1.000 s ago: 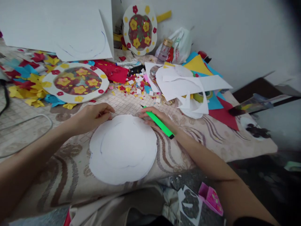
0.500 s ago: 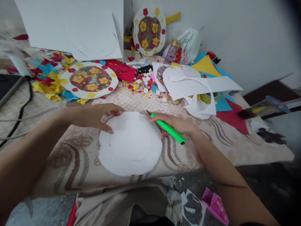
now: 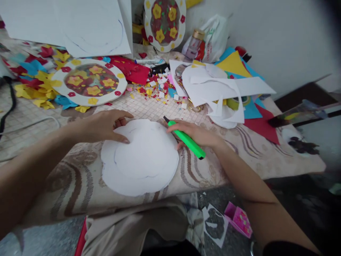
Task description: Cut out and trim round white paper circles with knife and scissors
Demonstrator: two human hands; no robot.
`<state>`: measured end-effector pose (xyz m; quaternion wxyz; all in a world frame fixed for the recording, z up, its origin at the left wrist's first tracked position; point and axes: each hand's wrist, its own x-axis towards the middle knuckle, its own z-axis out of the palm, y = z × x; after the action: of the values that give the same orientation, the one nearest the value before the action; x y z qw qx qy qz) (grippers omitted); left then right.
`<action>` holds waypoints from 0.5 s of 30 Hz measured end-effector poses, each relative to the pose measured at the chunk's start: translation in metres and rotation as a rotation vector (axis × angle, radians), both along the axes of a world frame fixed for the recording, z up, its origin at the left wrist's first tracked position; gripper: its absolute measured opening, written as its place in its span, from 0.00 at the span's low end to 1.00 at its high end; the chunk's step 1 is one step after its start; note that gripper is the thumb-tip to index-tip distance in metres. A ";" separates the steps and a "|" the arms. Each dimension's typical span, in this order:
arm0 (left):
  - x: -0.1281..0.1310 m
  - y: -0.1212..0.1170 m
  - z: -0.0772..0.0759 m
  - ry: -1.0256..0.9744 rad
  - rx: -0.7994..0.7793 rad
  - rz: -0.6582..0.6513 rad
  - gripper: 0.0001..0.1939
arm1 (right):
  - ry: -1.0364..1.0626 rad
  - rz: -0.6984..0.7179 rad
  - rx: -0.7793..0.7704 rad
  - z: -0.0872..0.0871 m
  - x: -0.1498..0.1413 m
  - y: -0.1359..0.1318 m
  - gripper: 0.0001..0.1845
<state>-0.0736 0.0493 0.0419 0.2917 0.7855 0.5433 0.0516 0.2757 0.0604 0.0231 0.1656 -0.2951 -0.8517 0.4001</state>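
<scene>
A white paper cutout with a wavy edge and faint blue pen lines lies flat at the table's front. At its upper left edge is my left hand, the thumb on top of the paper and the other fingers curled at the rim. My right hand is closed around a bright green utility knife beside the paper's right edge. The knife's dark tip points up and left, away from me. Part of its body is hidden by my fingers, some of which reach the paper's edge.
Behind lie a decorated oval frame, folded paper flowers and scraps. White offcuts and coloured sheets are at the right. A second frame, a jar and a plastic bag stand by the wall.
The view has shifted slightly, so most things sit further left and higher in the picture. My hands keep nearly the same places at the paper, with the knife still in the right one.
</scene>
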 end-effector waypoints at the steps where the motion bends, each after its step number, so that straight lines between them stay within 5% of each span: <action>1: -0.001 0.001 0.000 -0.009 -0.006 0.012 0.40 | 0.014 -0.006 -0.014 -0.001 0.000 -0.001 0.26; 7: -0.005 0.002 0.004 -0.270 -0.217 0.096 0.23 | 0.217 -0.155 -0.180 0.000 -0.004 -0.003 0.19; 15: -0.009 0.006 0.000 -0.524 -0.303 0.220 0.26 | 0.377 -0.259 -0.287 -0.008 -0.006 0.002 0.22</action>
<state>-0.0826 0.0558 0.0416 0.5279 0.6296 0.5330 0.2019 0.2701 0.0624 0.0154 0.3276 -0.3425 -0.6956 0.5399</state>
